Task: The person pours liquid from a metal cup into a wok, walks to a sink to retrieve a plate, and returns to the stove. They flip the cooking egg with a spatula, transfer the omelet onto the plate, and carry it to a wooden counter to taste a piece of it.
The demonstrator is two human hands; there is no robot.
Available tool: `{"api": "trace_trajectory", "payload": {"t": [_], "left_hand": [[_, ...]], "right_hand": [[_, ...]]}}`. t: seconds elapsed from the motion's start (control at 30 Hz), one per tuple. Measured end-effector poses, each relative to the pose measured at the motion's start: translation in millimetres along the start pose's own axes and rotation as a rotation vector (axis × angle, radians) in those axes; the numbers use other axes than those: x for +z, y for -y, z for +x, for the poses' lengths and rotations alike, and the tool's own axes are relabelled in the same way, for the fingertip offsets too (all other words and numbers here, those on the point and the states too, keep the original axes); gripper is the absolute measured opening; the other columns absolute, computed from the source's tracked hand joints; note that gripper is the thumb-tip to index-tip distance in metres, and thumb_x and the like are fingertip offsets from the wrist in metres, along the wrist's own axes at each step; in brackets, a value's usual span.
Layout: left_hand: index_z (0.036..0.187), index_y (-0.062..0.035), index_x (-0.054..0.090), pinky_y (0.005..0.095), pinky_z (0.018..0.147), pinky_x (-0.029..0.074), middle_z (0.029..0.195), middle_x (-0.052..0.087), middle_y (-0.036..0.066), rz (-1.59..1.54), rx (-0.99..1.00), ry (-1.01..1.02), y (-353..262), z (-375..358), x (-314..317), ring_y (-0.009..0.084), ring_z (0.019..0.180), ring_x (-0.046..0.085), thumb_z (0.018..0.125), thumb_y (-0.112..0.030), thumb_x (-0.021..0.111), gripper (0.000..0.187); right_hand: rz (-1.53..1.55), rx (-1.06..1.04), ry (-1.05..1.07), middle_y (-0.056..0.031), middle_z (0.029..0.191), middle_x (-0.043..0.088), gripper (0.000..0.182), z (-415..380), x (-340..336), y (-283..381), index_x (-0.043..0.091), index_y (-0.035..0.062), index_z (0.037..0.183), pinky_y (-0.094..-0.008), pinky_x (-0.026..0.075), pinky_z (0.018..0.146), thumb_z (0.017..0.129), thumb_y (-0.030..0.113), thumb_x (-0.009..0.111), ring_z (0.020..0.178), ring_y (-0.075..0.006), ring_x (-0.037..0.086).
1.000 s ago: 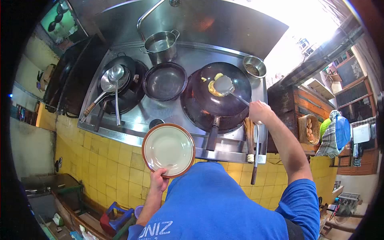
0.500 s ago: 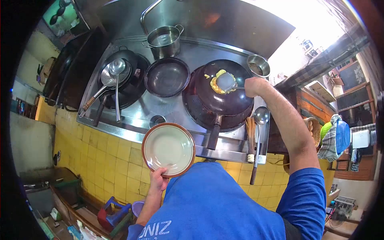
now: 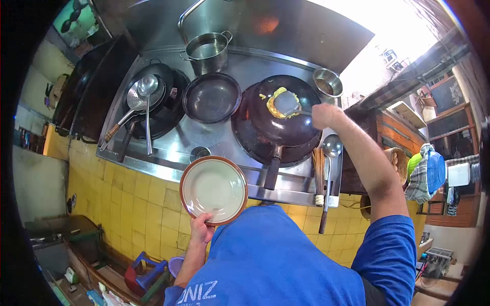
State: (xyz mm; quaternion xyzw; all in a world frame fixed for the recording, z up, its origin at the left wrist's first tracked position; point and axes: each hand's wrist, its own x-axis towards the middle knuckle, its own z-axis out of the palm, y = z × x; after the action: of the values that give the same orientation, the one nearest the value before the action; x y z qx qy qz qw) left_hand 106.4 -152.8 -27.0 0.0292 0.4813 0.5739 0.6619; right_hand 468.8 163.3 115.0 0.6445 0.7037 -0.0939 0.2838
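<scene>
My left hand (image 3: 202,229) grips the near rim of a cream plate (image 3: 214,186) with a brown edge, thumb on top; nothing lies on the plate. At the far right of the stove, my right hand (image 3: 326,116) is closed around the handle of a metal spatula (image 3: 287,103). The spatula's blade rests over a yellow fried egg (image 3: 278,109) in a dark wok (image 3: 293,130), partly hiding it. A small scrap of egg lies left of it in the wok. The wok's handle points toward me.
Left of the wok sit a black pan (image 3: 212,99), a steel pot (image 3: 206,53) and a strainer (image 3: 136,99) with a ladle (image 3: 148,86) on a second wok. To the right are a bamboo brush (image 3: 319,173), another ladle (image 3: 332,148) and a steel bowl (image 3: 327,82).
The view has shifted very slightly. Both hands, the plate and the spatula over the egg keep nearly the same places.
</scene>
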Motion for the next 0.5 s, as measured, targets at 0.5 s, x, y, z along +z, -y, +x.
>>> {"api": "trace_trajectory", "payload": {"t": [0.5], "left_hand": [[0.124,0.0023,0.046,0.0408,0.086,0.052,0.109,0.058,0.014,-0.040,-0.018,0.007,-2,13,-3,0.0278,0.098,0.061,0.074,0.003,0.052,0.050]], "right_hand": [[0.071,-0.012,0.004,-0.0172,0.107,0.066,0.029,2,-9,3,0.068,0.0026,0.101,-0.0402,0.052,0.086,0.077,0.012,0.053,0.102,-0.0300,0.064]]}}
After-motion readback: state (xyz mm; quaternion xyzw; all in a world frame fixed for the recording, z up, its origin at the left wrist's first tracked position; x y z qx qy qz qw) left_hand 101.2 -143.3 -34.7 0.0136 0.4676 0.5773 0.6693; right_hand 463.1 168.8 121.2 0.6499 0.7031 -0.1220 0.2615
